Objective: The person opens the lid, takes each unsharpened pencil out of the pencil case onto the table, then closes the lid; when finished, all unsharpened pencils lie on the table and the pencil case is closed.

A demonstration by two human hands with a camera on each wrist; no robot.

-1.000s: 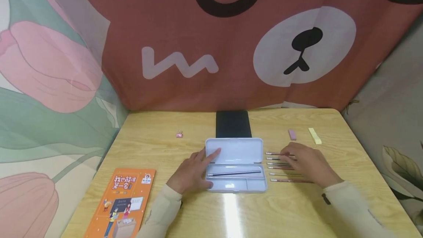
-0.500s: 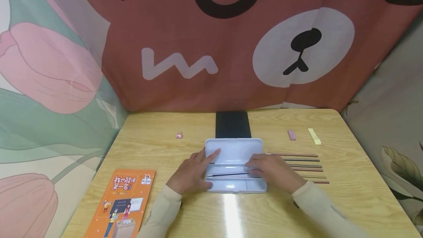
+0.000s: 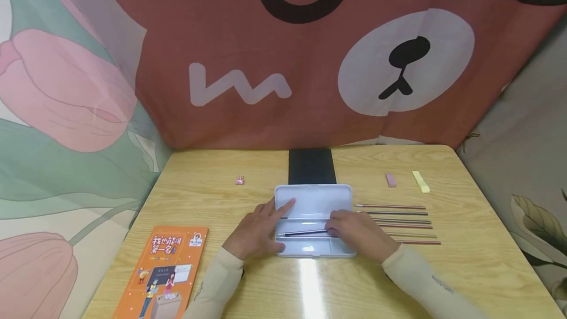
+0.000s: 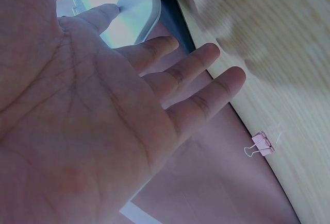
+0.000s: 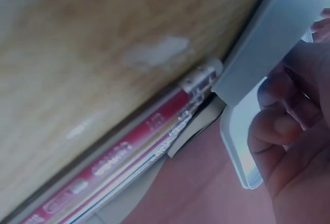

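A pale blue pencil case (image 3: 303,248) lies with its lid raised in the middle of the table. My left hand (image 3: 253,233) steadies its left side, index finger on the lid and thumb by the front edge. In the left wrist view that hand's (image 4: 98,100) fingers are spread. A dark pencil (image 3: 303,233) rests in the case's rear compartment. My right hand (image 3: 361,234) reaches over the case's right end and pinches the pencil's right part, whose tip is hidden. Its fingers (image 5: 278,126) are curled in the right wrist view. Several pencils (image 3: 409,221) lie side by side right of the case.
A black flat object (image 3: 312,166) lies behind the case. A pink binder clip (image 3: 239,180) sits at the back left, a purple eraser (image 3: 391,180) and a yellow block (image 3: 421,181) at the back right. An orange book (image 3: 164,270) lies at the front left.
My right hand has moved left from the row of pencils to the case and its fingers are now at the dark pencil's right end. My left hand has stayed put.
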